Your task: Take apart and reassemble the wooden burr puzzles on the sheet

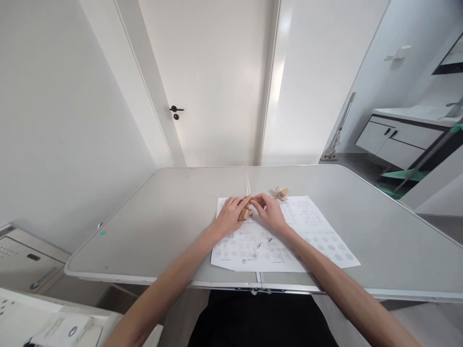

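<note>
Both hands meet over the upper left part of a printed paper sheet (289, 241) on the table. My left hand (230, 215) is closed around a small wooden block piece (244, 213), which sticks out below its fingers. Close beside it, my right hand (266, 208) pinches a wooden piece (254, 199) at the fingertips, against the part in the left hand. How the two parts fit together is hidden by the fingers. A cross-shaped wooden piece (281, 193) rests at the sheet's far edge, just beyond the right hand.
The grey folding table (152, 226) has a seam running down its middle. A white door (213, 82) with a black handle (176, 109) stands behind it. White boxy items (32, 260) are at the lower left. A mop (338, 132) and a sink cabinet (401, 135) are at the right.
</note>
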`<state>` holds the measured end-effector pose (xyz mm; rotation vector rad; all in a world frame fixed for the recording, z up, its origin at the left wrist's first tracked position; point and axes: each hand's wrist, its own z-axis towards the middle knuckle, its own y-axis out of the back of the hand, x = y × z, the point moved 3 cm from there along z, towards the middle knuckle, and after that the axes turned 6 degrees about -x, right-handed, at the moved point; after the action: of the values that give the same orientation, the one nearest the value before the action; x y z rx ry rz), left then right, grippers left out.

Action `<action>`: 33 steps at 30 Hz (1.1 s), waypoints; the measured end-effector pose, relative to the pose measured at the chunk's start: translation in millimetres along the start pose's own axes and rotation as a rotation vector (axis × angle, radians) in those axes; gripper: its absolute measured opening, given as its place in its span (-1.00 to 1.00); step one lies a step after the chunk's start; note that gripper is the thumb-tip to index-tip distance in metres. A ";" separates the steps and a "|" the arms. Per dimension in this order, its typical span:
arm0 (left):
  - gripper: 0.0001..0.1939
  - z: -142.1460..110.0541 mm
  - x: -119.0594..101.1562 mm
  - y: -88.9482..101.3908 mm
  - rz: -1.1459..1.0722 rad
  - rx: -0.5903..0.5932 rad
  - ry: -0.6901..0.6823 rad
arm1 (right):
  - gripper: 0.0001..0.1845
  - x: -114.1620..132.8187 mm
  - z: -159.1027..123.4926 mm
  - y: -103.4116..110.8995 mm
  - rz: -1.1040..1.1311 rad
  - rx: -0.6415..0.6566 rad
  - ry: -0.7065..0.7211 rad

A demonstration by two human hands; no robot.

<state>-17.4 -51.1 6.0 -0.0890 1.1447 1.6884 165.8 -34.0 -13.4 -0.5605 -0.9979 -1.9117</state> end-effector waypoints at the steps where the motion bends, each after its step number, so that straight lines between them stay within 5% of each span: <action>1: -0.44 1.0 -3.3 1.7 0.017 0.008 -0.030 | -0.71 1.2 -0.3 -0.5 0.009 0.000 -0.009; 10: -0.40 2.0 -14.1 6.9 0.233 0.097 -0.250 | -0.82 -1.2 -3.5 -5.7 -0.103 -0.024 -0.031; 16: -0.46 0.3 -18.3 -0.2 0.394 0.119 -0.452 | -0.66 -17.2 3.7 1.2 0.071 -0.124 -0.223; 26: -0.94 -0.5 -1.8 0.1 0.399 0.007 -0.181 | -0.63 -26.9 2.2 -4.1 0.146 -0.086 -0.338; 29: -0.68 -1.8 -4.1 -0.4 0.354 0.055 -0.138 | -0.66 -26.2 1.9 -3.9 0.117 -0.069 -0.351; 33: -0.64 -4.2 -0.6 -4.3 0.329 0.137 -0.106 | -0.68 -27.7 2.5 -3.6 0.088 -0.074 -0.349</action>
<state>-15.7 -54.6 1.3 0.2864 1.2409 1.8692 176.8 -17.1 -32.9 -0.9902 -1.1028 -1.8140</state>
